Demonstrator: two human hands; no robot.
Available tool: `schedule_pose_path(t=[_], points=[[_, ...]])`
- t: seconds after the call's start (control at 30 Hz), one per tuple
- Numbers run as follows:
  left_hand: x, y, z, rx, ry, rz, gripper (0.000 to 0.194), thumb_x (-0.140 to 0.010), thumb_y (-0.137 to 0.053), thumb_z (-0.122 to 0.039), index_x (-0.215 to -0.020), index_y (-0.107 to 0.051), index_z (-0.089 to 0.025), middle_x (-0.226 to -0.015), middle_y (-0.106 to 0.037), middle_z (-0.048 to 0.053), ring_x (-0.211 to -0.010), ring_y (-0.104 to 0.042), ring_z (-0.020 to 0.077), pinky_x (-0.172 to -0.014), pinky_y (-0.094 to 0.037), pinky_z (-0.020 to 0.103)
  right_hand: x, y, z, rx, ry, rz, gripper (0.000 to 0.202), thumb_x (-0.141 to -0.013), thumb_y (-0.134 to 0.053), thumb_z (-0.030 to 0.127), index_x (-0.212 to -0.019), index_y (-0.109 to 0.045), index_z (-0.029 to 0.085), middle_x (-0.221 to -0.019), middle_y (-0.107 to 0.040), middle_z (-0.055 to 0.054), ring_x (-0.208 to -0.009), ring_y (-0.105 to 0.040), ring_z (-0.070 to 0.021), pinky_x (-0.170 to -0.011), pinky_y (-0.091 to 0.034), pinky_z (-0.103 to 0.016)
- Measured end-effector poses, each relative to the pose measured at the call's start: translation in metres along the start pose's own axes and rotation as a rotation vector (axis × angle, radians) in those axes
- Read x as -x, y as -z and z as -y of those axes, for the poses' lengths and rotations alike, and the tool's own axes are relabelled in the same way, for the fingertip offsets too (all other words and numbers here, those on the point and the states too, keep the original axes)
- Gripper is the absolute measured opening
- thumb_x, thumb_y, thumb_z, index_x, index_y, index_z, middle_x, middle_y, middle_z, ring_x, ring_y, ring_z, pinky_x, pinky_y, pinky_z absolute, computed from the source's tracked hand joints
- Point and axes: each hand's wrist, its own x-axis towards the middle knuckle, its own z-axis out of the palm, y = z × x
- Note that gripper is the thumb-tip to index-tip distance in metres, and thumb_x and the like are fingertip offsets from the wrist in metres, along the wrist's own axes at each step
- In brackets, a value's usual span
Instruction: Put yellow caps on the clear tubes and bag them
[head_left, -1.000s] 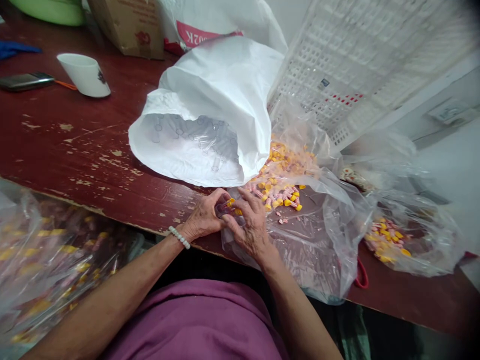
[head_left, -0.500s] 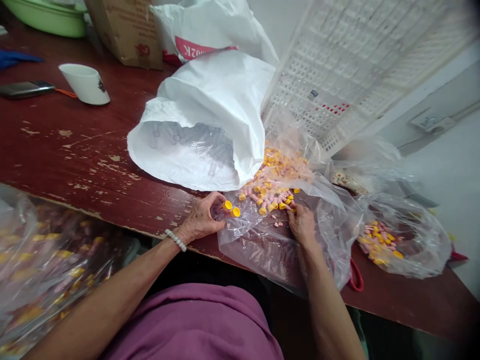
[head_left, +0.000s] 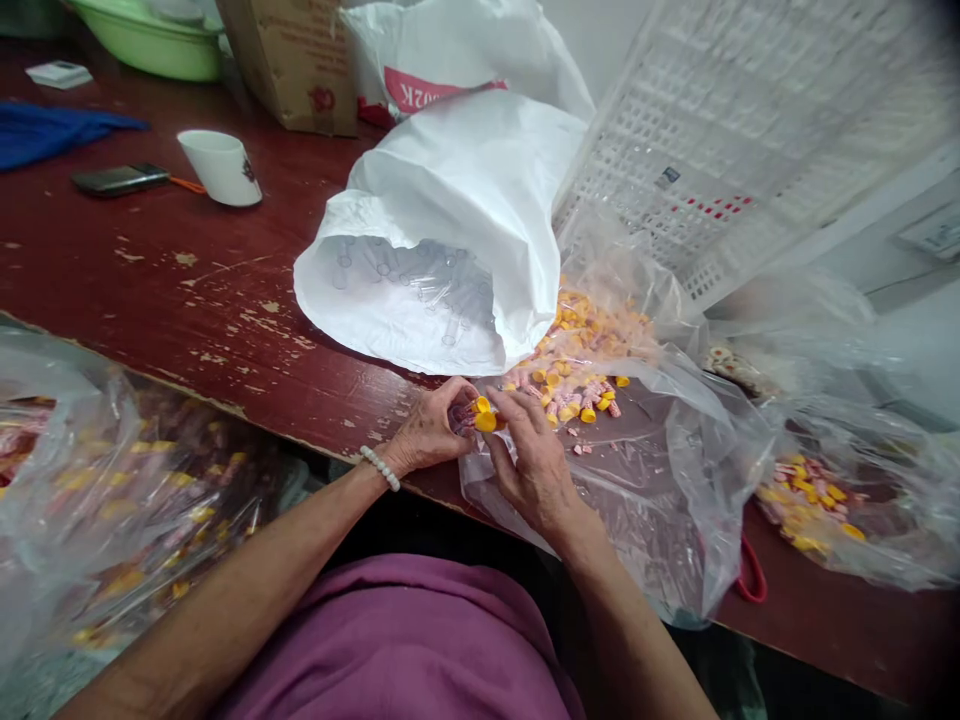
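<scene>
My left hand [head_left: 435, 425] is closed around clear tubes with yellow caps [head_left: 485, 415] at the table's front edge. Beside it, my right hand [head_left: 529, 455] touches the yellow caps with its thumb and fingers; whether it grips a piece of its own is hidden. A pile of yellow-capped pink pieces [head_left: 592, 325] lies on a clear plastic sheet [head_left: 622, 510] to the right. Behind my hands, a white sack [head_left: 465, 180] lies with its mouth towards me, and clear empty tubes [head_left: 420, 275] show inside.
A white cup [head_left: 221, 168], a phone [head_left: 121, 179] and a blue cloth [head_left: 60, 130] are at the left. Behind stand a cardboard box [head_left: 296, 65] and a white crate [head_left: 720, 140]. Clear bags of yellow-capped pieces [head_left: 814, 495] flank the work area.
My right hand has moved left from the pile to the caps at my left hand. The view has shifted, so the table's things appear further right.
</scene>
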Motion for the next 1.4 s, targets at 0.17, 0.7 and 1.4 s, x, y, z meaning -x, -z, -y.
schedule_pose_path(t=[0.17, 0.7, 1.4], points=[[0.000, 0.000, 0.000, 0.018, 0.013, 0.008, 0.036, -0.059, -0.065, -0.017, -0.093, -0.051, -0.016, -0.079, -0.060, -0.001, -0.062, -0.053, 0.0095, -0.056, -0.042, 0.020, 0.008, -0.005, -0.004, 0.113, -0.060, -0.094, 0.041, -0.073, -0.043, 0.001, -0.106, -0.057, 0.020, -0.119, -0.049, -0.010, -0.115, -0.044, -0.0246, -0.096, -0.039, -0.046], [0.000, -0.004, 0.007, 0.011, 0.024, -0.031, 0.038, -0.056, -0.062, -0.011, -0.092, -0.052, -0.017, -0.078, -0.061, -0.002, -0.060, -0.055, 0.0095, -0.055, -0.043, 0.020, 0.031, 0.025, -0.141, 0.376, -0.661, -0.151, 0.021, -0.075, -0.051, 0.030, -0.088, -0.061, 0.016, -0.090, -0.059, -0.012, -0.093, -0.051, -0.0260, -0.083, -0.041, -0.042], [-0.001, -0.003, 0.000, -0.115, -0.008, -0.062, 0.029, -0.061, -0.061, -0.016, -0.088, -0.052, -0.017, -0.077, -0.062, 0.000, -0.064, -0.057, 0.0132, -0.058, -0.041, 0.023, -0.023, 0.001, 0.000, -0.160, -0.070, -0.056, 0.028, -0.082, -0.059, 0.021, -0.111, -0.056, 0.021, -0.103, -0.061, -0.006, -0.091, -0.058, -0.0167, -0.080, -0.049, -0.031]])
